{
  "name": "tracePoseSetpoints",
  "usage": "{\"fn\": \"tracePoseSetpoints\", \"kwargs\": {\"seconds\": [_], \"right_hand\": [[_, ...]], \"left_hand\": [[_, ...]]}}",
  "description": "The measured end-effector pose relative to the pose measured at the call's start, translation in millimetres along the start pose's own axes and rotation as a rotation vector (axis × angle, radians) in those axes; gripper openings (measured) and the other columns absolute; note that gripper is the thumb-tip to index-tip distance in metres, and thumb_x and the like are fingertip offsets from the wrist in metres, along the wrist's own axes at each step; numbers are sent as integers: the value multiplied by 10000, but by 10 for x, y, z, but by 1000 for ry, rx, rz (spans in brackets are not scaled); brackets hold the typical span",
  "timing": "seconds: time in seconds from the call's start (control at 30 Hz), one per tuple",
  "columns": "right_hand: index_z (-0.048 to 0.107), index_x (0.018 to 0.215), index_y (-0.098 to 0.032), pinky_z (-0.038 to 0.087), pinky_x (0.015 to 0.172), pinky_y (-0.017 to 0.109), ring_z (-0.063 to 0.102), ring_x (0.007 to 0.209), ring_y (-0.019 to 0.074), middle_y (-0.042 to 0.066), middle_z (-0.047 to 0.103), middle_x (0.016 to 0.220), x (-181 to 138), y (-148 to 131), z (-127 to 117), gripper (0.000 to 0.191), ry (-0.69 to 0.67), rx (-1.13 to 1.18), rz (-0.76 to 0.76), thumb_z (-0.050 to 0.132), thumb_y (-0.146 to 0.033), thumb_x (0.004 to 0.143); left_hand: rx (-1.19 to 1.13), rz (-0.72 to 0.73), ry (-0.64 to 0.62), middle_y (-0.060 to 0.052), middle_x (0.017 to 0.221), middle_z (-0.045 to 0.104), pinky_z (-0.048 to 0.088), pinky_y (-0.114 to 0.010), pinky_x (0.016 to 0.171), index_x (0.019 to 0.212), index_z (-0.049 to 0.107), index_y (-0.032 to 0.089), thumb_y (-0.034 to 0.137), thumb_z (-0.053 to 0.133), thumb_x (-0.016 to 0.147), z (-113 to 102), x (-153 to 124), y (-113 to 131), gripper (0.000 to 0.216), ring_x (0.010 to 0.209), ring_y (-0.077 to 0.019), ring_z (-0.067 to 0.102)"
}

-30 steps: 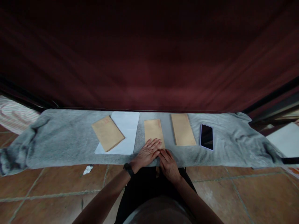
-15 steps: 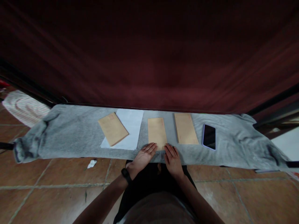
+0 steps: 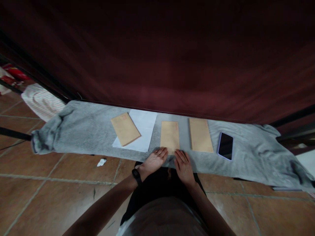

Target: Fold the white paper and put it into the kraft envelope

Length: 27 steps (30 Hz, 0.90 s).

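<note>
Both hands lie flat, palms down, on the near edge of a grey cloth [image 3: 81,137] spread over the tiled floor [image 3: 49,183] in front of a dark red curtain [image 3: 157,59]. The left hand [image 3: 154,161], with a black band on its wrist, has its fingers [image 3: 162,152] stretched out and slightly spread, gripping nothing; their tips touch the near edge of the middle brown envelope [image 3: 169,136]. The right hand [image 3: 183,165] rests just beside it, fingers likewise straight and open, holding nothing, with the tips at or just short of the same envelope's near right corner; whether they touch it cannot be told. That envelope lies flat and upright on the cloth, directly ahead of the hands. To its right, close by but apart, lies a second brown envelope [image 3: 200,134], and beyond that a dark-screened phone [image 3: 225,146]. To the left, a third brown envelope [image 3: 125,128] lies tilted on top of a white sheet of paper [image 3: 141,129]. A small scrap of white paper [image 3: 101,162] lies on the floor near the cloth's edge, and a striped fabric [image 3: 43,101] sits at the far left.
</note>
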State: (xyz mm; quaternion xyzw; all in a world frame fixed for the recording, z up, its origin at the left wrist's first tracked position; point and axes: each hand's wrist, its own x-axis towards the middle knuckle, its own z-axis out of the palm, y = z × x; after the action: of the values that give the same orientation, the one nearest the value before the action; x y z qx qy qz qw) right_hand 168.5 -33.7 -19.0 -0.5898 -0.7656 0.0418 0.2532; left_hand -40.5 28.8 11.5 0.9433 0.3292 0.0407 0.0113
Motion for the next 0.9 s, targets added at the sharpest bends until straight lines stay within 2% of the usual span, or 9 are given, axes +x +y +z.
{"fn": "tracePoseSetpoints", "kwargs": {"seconds": [0.07,0.13,0.23,0.37,0.7,0.9], "right_hand": [[487,1489,-146,319,1219,490,464,1422,240,125,554,1489,25,-57,6,467,-45,-3,-52,376,-266,1051],[444,1518,-137,316,1219,474,443,1438,234,128,521,1518,36,-115,25,490,-73,-16,-93,369,-284,1057],[404,1541,-131,297,1220,488,422,1453,251,137,482,1547,11,-165,59,512,-71,-64,-102,374,-297,1057],[344,1568,-108,295,1209,514,405,1461,286,163,457,1557,-66,-124,66,556,-48,-116,-94,395,-311,1053],[272,1601,-134,303,1205,510,442,1437,284,153,449,1563,-196,86,24,590,-16,-133,-73,391,-333,1058],[303,1589,-138,297,1201,517,425,1446,291,150,439,1571,-187,65,15,576,-20,-146,-71,407,-324,1054]], "left_hand": [[-5,-28,13,-163,1580,428,345,-435,1187,1484,431,148,292,467,1021,47,-8,78,486,1476,-273,387],[0,-42,20,-202,1617,338,291,-463,1216,1511,391,93,410,489,1009,102,-34,144,602,1516,-311,299],[7,-39,28,-237,1639,247,234,-460,1242,1541,313,36,479,509,991,161,-96,187,732,1541,-321,212],[-1,-25,43,-245,1640,226,201,-462,1260,1557,259,30,547,478,996,162,-153,176,793,1547,-311,182],[-33,-73,73,-258,1620,268,228,-497,1257,1570,195,31,522,467,1008,191,-225,152,794,1529,-315,239],[-49,-106,82,-224,1607,332,227,-497,1256,1542,301,55,496,405,1033,103,-41,195,682,1527,-299,260]]}}
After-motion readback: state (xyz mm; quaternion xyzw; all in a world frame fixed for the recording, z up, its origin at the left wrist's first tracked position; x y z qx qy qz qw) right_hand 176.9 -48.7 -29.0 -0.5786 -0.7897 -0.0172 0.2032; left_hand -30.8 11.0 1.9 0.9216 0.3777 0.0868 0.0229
